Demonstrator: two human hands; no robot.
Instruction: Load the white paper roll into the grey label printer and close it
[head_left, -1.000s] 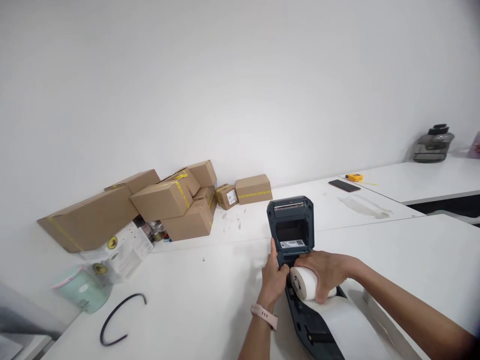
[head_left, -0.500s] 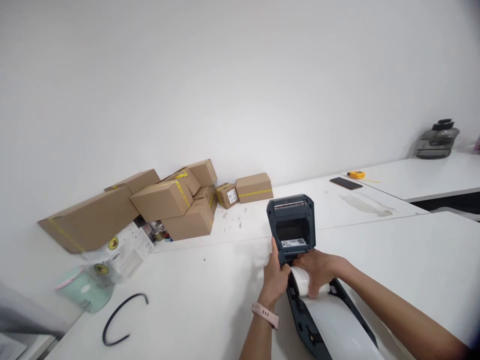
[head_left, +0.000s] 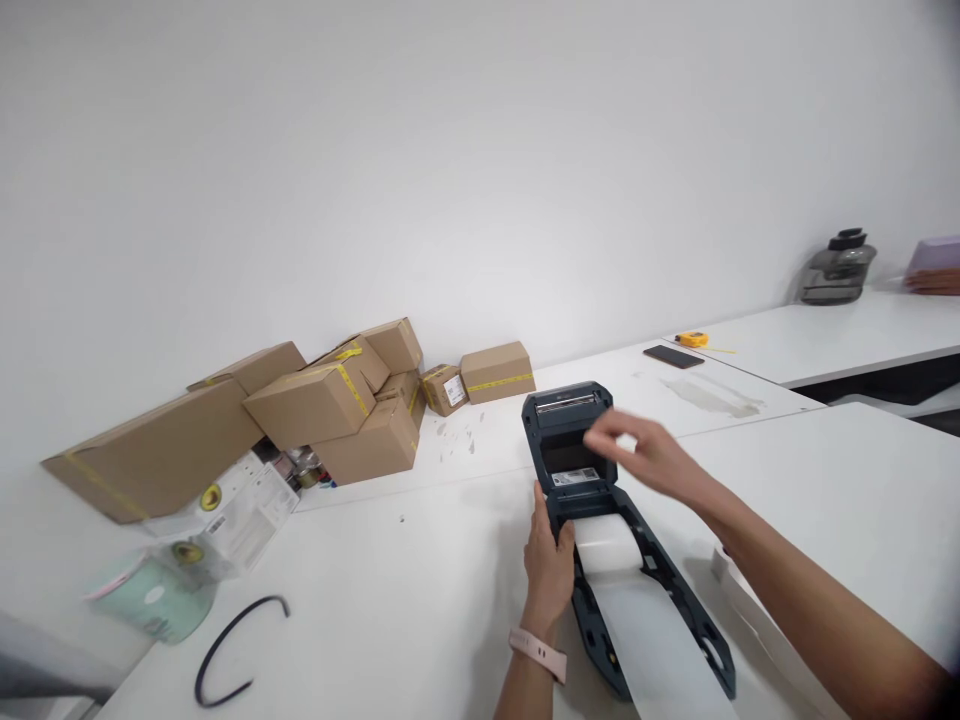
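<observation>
A dark label printer [head_left: 559, 505] lies with its lid [head_left: 531, 440] raised. Inside sits a white label roll [head_left: 609, 543], and its wide strip [head_left: 660, 640] runs out over the front toward me. My left hand [head_left: 549, 565], a pink watch band on its wrist, grips the printer's left side, thumb over the rim and fingers along the outside. My right hand [head_left: 649, 455] is in front of the raised lid's right edge, a little blurred. Its fingers are curled in, with nothing visible in them; whether it touches the lid I cannot tell.
Cardboard boxes [head_left: 322, 405] are stacked along the wall. A green tub [head_left: 154, 600] and a curved black cable [head_left: 217, 640] lie at left. A phone [head_left: 673, 356], a yellow tape measure [head_left: 691, 340] and a dark jug [head_left: 836, 270] are at right. Whitish material [head_left: 757, 610] lies under my right forearm.
My right hand has let go of the label roll and risen to the raised lid. The roll is now uncovered. My left hand stays on the printer's left side.
</observation>
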